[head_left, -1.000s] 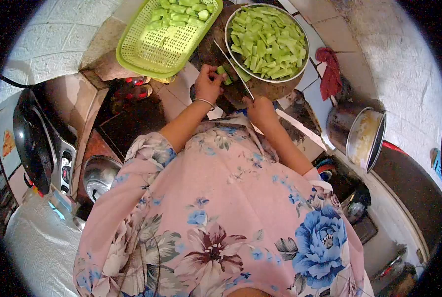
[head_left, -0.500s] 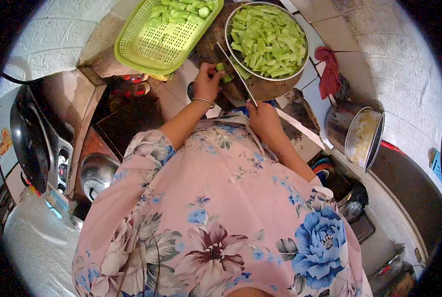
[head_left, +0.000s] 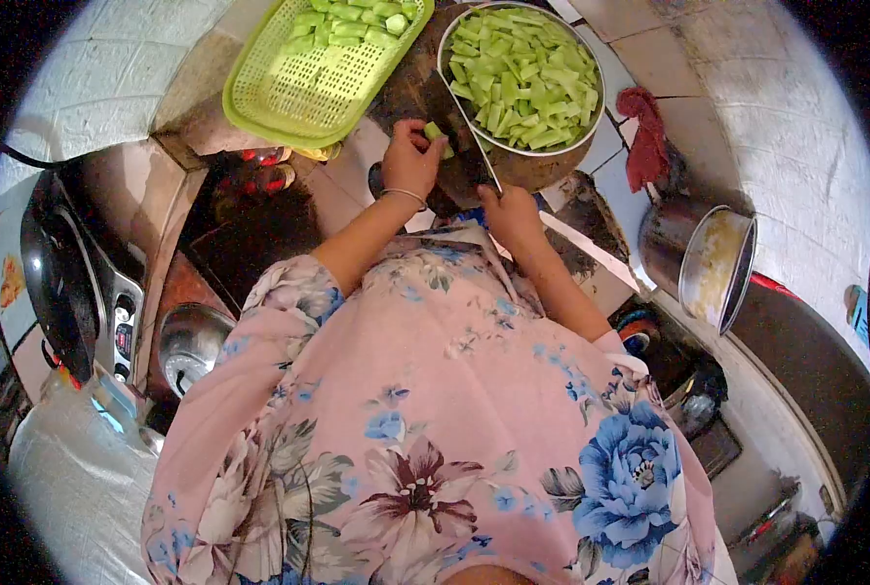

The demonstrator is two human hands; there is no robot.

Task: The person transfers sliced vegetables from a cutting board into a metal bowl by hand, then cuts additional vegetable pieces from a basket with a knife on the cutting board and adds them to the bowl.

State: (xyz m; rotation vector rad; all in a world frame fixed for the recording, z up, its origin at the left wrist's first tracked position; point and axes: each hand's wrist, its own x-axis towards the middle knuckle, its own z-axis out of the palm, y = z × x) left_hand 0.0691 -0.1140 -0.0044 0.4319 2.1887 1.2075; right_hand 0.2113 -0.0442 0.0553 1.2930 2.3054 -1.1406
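1. Knife with a long, narrow metal blade (head_left: 470,119), seen nearly edge-on, slants between the two hands' work area and the bowl; whether its edge touches the wood beneath, I cannot tell.
2. The right hand (head_left: 515,216) is wrapped round the knife's handle end, fingers curled together, the handle mostly hidden inside the grip.
3. The left hand (head_left: 411,159), with a pale bangle (head_left: 405,196) at the wrist, has its fingers bent inward and drawn close; thumb and fingertips pinch a short green vegetable piece (head_left: 435,133), which sits just left of the blade, over the board.
4. Beneath both lies a round, dark brown wooden board (head_left: 537,174), its surface worn and stained.
5. On the board's right part stands a round, pale-rimmed bowl (head_left: 601,93), heaped with light-green cut vegetable slices (head_left: 522,80).
6. Beyond the left hand is a yellow-green, perforated plastic basket (head_left: 284,96); thick green vegetable chunks (head_left: 352,27) are gathered at its far end, with the nearer part of its floor bare.
7. To the right, a crumpled dark red cloth (head_left: 645,146) hangs near a tilted, stained metal pot (head_left: 671,244).
8. Far left, a black wok (head_left: 57,263) rests beside a silver control panel (head_left: 124,327).
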